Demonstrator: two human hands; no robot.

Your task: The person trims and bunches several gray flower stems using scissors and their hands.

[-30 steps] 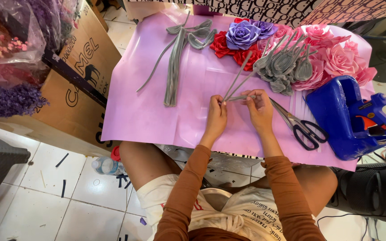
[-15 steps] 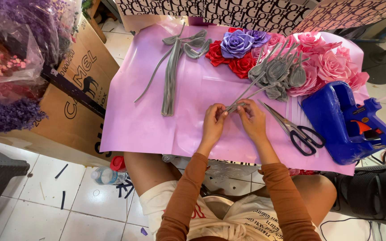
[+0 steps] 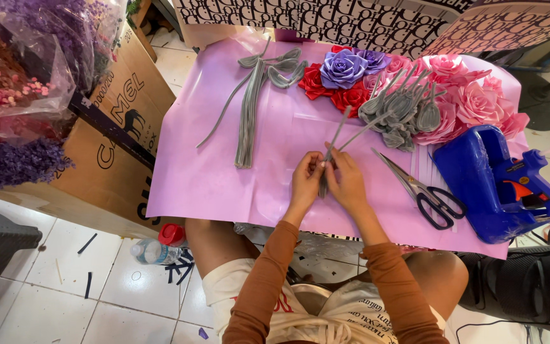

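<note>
Left hand [image 3: 305, 179] and right hand [image 3: 346, 181] are pinching grey stems [image 3: 335, 143] together over pink paper [image 3: 224, 172], beside scissors [image 3: 424, 191]

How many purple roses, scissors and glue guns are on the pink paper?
Purple roses: 2
Scissors: 1
Blue glue gun: 1
Total: 4
The left hand and right hand pinch grey stems, too bunched to count.
</note>
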